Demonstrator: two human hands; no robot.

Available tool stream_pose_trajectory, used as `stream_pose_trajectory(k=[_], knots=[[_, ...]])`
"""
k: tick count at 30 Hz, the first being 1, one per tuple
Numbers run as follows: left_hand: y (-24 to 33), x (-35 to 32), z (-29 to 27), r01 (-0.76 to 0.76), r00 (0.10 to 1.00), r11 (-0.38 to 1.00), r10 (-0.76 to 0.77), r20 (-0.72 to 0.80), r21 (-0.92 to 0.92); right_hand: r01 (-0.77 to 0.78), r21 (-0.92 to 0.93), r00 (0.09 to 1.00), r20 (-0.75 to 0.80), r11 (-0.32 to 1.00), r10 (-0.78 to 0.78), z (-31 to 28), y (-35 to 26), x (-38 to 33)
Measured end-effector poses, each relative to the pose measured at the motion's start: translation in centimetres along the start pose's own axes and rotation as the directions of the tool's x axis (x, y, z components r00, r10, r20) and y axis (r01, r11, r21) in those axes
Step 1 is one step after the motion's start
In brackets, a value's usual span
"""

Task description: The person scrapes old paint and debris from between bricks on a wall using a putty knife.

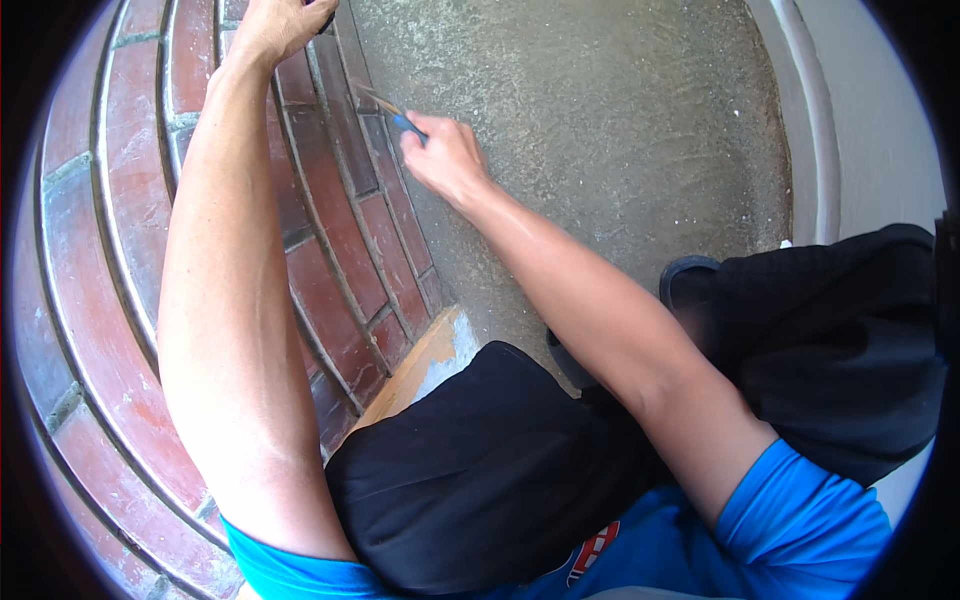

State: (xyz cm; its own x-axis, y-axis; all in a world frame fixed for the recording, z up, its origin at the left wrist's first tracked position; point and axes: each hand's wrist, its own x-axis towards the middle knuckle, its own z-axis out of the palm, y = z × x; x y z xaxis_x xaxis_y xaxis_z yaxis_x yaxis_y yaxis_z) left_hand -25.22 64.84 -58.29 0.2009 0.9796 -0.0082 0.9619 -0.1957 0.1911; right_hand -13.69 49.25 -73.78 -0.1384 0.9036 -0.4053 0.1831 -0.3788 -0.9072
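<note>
brick wall [120, 250] runs left of both hands, concrete floor [600, 130] under the right. right hand [445, 155] is closed on a blue-handled tool [392, 110], probably a brush; its long axis points up-left from the fist, tip at the joint where wall meets floor. looks like working that seam; next stroke needs the tip kept in the joint. left hand [275, 25] rests on the brick above, grip unclear, cut off by the frame.

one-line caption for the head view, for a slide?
Right hand works a blue-handled brush along the brick wall beside a concrete floor; left hand rests on the bricks.
</note>
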Motion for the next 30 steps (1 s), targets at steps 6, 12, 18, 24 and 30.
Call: stream_pose_trajectory(k=[6,12,18,24,30], knots=[[0.5,0.2,-0.1,0.109,0.993,0.990,-0.105,0.060,-0.084,0.048,0.021,0.986,-0.158,0.999,-0.044,0.8,3.7,-2.8],[0.8,0.4,-0.3,0.058,0.998,0.998,-0.058,0.039,-0.013,0.072,0.126,0.991,-0.122,0.989,-0.057,2.1,3.0,-2.5],[0.3,0.4,0.2,0.084,0.994,0.992,-0.078,0.073,-0.093,0.034,0.167,0.994,-0.106,0.985,-0.016,3.6,2.1,-1.7],[-0.1,0.3,0.1,0.089,0.995,0.994,-0.085,0.054,-0.061,0.014,0.204,1.000,-0.028,0.979,-0.009,3.0,2.1,-1.7],[1.3,1.2,1.0,0.065,0.996,0.994,-0.059,0.066,-0.087,-0.071,0.279,0.997,0.010,0.958,0.071,2.4,2.1,0.1]])
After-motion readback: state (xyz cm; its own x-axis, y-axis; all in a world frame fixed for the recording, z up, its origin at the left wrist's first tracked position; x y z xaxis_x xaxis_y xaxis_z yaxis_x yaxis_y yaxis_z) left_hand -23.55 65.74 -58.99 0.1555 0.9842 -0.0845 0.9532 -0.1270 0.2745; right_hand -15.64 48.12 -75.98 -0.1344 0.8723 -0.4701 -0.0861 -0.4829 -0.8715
